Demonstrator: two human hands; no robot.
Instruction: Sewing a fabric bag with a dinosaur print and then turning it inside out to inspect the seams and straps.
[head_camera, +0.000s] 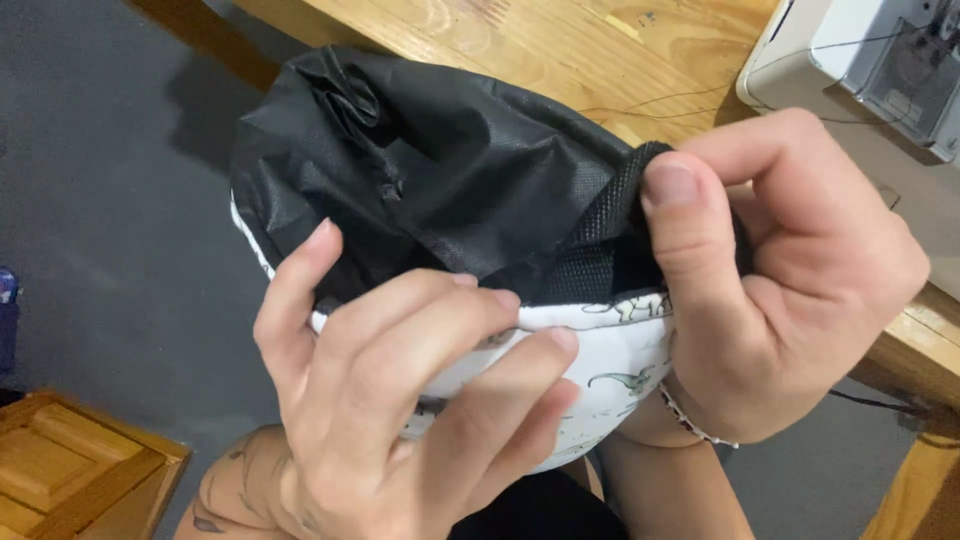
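A dark grey floor filled the left and near part of the view. A wooden table ran across the far side and down the right edge, with a white sewing machine standing at its far right corner and thin dark threads trailing from it over the wood. A small wooden piece of furniture sat at the near left corner.

In the middle, held up over the floor and the table's edge, was a fabric pouch: crumpled black lining on the far, upper side and white cloth printed with small dinosaur outlines on the near, lower side. A black webbing strap ran across its rim at the right.

The right hand was closed on the rim, its thumb pressing the strap flat against the curled fingers behind it. A thin beaded bracelet circled that wrist.

The left hand gripped the near edge of the pouch, thumb laid on the black lining and fingers bent over the white printed cloth, pinching the seam between them. A tattoo showed on the left forearm.
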